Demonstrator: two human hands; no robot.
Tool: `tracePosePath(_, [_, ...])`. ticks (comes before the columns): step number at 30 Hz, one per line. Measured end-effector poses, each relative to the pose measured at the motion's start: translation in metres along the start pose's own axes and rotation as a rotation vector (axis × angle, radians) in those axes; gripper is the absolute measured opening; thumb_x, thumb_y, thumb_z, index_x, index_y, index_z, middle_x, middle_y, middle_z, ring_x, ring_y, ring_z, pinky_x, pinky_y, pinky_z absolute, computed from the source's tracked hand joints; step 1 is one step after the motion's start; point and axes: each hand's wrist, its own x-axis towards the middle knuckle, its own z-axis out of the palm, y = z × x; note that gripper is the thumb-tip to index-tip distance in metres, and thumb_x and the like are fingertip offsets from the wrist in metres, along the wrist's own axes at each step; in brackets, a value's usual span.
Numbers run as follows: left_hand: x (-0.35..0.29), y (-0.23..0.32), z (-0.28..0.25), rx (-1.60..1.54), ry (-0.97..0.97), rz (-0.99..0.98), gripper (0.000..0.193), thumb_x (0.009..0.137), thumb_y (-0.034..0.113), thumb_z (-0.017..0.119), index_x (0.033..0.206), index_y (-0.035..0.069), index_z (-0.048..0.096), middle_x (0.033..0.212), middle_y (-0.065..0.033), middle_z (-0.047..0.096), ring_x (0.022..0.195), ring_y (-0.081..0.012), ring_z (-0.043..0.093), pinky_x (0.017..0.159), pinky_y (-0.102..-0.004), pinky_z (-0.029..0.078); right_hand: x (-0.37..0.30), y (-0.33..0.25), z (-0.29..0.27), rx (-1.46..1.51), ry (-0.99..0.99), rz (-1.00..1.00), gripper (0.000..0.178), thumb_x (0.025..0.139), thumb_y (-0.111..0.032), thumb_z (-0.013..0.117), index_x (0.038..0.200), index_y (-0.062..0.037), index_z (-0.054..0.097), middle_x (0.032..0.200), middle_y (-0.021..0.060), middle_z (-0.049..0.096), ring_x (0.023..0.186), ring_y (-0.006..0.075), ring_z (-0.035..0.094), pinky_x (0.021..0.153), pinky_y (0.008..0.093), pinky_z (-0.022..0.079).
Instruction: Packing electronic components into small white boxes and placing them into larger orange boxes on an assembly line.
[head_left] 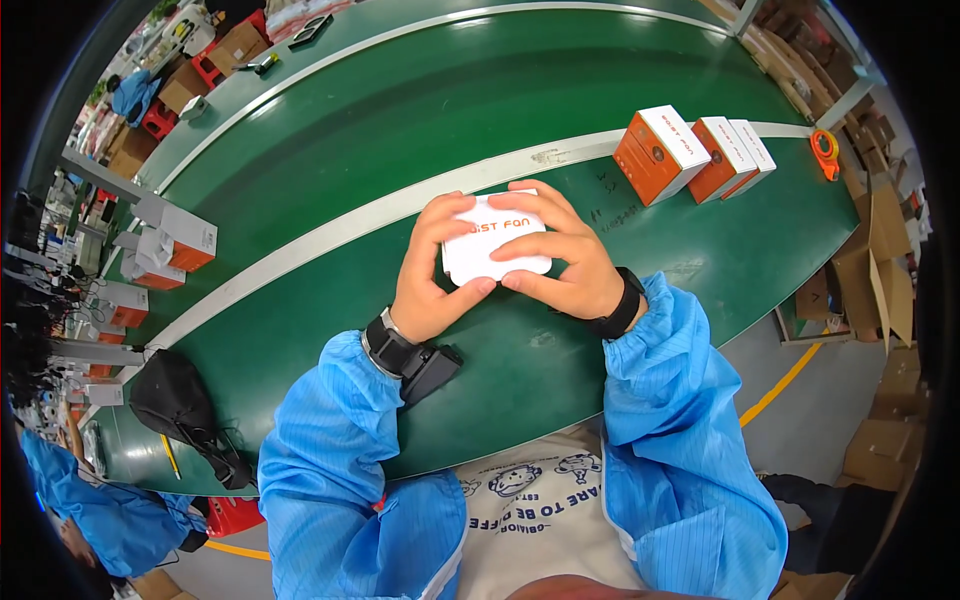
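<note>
Between my two hands is a small white carton (480,255) with orange lettering, its top face turned up toward me. My left hand (428,275) grips its left side, fingers over the far left corner and thumb at the near edge. My right hand (575,262) wraps the right side, with fingers spread across the top and its thumb close to the left thumb. Its sides and underside are hidden from me. Several orange and white cartons (655,160) of a similar look stand to the right of my right hand.
A white rail (400,205) crosses the green table (520,370). At the left lie a black pouch (175,395), a yellow pencil (171,456) and more cartons (185,237). An orange tape roll (825,153) sits far right, near open cardboard boxes (865,275). Another person's blue sleeve (110,515) shows lower left.
</note>
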Motion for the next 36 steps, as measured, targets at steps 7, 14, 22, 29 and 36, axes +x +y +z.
tracePosePath(7, [-0.004, -0.008, 0.001, -0.132, 0.151, -0.081, 0.038, 0.078, 0.014, 0.066, 0.113, 0.007, 0.054, 0.13, -0.0207, 0.04, 0.118, -0.0327, 0.042, 0.097, -0.0407, 0.036, -0.003, 0.003, 0.009, -0.16, 0.077, 0.029, 0.029, 0.067, -0.008, 0.071, 0.096, -0.0079, 0.066, 0.12, 0.0141, 0.052, 0.112, 0.0343, 0.047, 0.093, 0.0418, 0.038])
tracePosePath(14, [-0.003, -0.01, -0.017, 0.077, -0.132, 0.051, 0.041, 0.084, 0.014, 0.054, 0.123, 0.004, 0.043, 0.133, -0.021, 0.037, 0.119, -0.0332, 0.041, 0.098, -0.04, 0.033, 0.001, -0.006, 0.006, -0.272, -0.027, -0.01, 0.039, 0.066, -0.006, 0.071, 0.104, -0.013, 0.065, 0.123, 0.013, 0.05, 0.11, 0.0341, 0.046, 0.092, 0.042, 0.039])
tracePosePath(22, [0.0, -0.005, -0.009, -0.089, -0.054, -0.127, 0.057, 0.087, 0.025, 0.049, 0.135, 0.003, 0.029, 0.14, -0.0202, 0.027, 0.13, -0.0304, 0.027, 0.105, -0.0416, 0.023, 0.006, -0.008, 0.004, -0.24, -0.139, -0.027, 0.046, 0.064, -0.002, 0.072, 0.107, -0.0149, 0.065, 0.125, 0.0128, 0.049, 0.111, 0.034, 0.046, 0.094, 0.0416, 0.037])
tracePosePath(29, [-0.013, -0.041, -0.131, 0.297, 0.792, -0.201, 0.073, 0.083, 0.028, 0.062, 0.136, -0.002, 0.022, 0.137, -0.0183, 0.03, 0.128, -0.0293, 0.03, 0.105, -0.0414, 0.024, -0.002, 0.021, -0.025, -0.853, 0.301, 0.143, 0.042, 0.07, -0.001, 0.067, 0.11, -0.0117, 0.062, 0.123, 0.0139, 0.049, 0.112, 0.0327, 0.046, 0.095, 0.0393, 0.037])
tracePosePath(36, [-0.061, -0.088, -0.303, 0.927, 1.286, -0.367, 0.095, 0.068, 0.029, 0.078, 0.134, -0.007, 0.02, 0.135, -0.0223, 0.03, 0.126, -0.0305, 0.031, 0.104, -0.0403, 0.026, 0.005, 0.002, -0.01, -0.843, 0.536, 0.105, 0.031, 0.074, -0.003, 0.064, 0.105, -0.006, 0.061, 0.115, 0.0142, 0.055, 0.111, 0.0313, 0.048, 0.098, 0.0407, 0.032])
